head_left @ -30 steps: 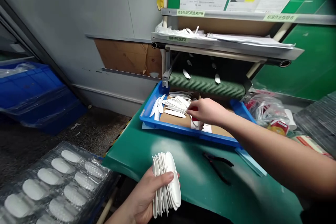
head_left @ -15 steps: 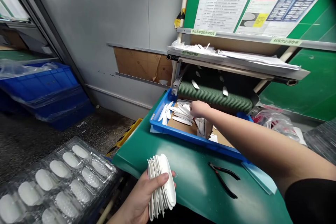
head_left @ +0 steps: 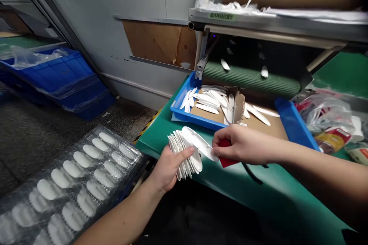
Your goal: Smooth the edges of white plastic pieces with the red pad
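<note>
My left hand point(head_left: 169, 168) grips a stack of thin white oval plastic pieces point(head_left: 184, 157) standing on edge. My right hand point(head_left: 241, 145) is at the stack's front, pinching a red pad point(head_left: 225, 153) against the outermost white oval piece point(head_left: 199, 143), which tilts out from the stack. Further white oval pieces point(head_left: 207, 101) lie loose on brown cardboard in a blue plastic tray point(head_left: 192, 113), just beyond my hands. Black-handled side cutters point(head_left: 251, 172) lie mostly hidden beneath my right forearm.
A clear blister tray of white ovals point(head_left: 77, 176) lies low on the left, beside the green work table point(head_left: 287, 206). A green belt roller point(head_left: 250, 78) stands behind the blue tray. Plastic bags point(head_left: 324, 115) lie right; blue crates point(head_left: 57, 76) sit far left.
My right hand has come back from the blue tray to the stack, bringing the red pad. One white oval now tilts out from the stack. The view has tipped downward.
</note>
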Available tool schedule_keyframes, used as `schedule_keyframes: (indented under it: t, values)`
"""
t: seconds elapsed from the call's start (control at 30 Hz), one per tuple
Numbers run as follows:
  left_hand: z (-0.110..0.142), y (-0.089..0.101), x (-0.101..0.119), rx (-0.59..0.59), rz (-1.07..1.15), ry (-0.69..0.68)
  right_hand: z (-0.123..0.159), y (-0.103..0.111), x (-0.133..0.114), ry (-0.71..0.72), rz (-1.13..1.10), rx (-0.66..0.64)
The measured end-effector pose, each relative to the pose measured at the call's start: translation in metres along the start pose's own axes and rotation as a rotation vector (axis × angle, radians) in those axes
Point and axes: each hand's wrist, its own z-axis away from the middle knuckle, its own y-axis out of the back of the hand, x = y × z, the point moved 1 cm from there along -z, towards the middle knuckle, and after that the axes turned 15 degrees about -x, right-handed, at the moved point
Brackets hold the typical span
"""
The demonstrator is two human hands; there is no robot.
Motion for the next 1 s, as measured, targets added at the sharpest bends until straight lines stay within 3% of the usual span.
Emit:
schedule_keyframes:
  t: [0.13, 0.3, 0.43, 0.5, 0.6, 0.73, 0.8, 0.9, 1.0]
  values:
    - [0.003, 0.007, -0.006, -0.028, 0.09, 0.175, 0.007, -0.002, 0.007, 0.159, 0.321, 0.064]
    - [0.01, 0.01, -0.014, -0.206, -0.009, 0.42, 0.007, -0.002, -0.004, 0.228, 0.65, -0.129]
    - [0.009, -0.002, -0.017, -0.378, -0.232, 0.482, -0.012, -0.014, -0.034, 0.119, 0.606, -0.345]
    - [0.008, -0.007, -0.019, -0.385, -0.353, 0.462, -0.024, -0.014, -0.044, 0.013, 0.424, -0.332]
    - [0.007, -0.007, -0.02, -0.326, -0.454, 0.398, -0.035, -0.007, -0.041, -0.066, 0.193, -0.167]
    - [0.008, 0.002, -0.021, -0.11, -0.518, 0.298, -0.031, 0.008, -0.013, 0.098, 0.435, -0.004]
    - [0.009, 0.006, -0.02, 0.031, -0.559, 0.215, -0.024, 0.01, 0.004, 0.112, 0.413, 0.13]
    - [0.007, 0.006, -0.018, 0.139, -0.58, 0.101, -0.017, -0.005, 0.026, 0.048, 0.114, 0.244]
    - [0.004, 0.0, -0.018, 0.104, -0.566, 0.068, -0.021, -0.038, 0.04, 0.075, -0.142, 0.183]
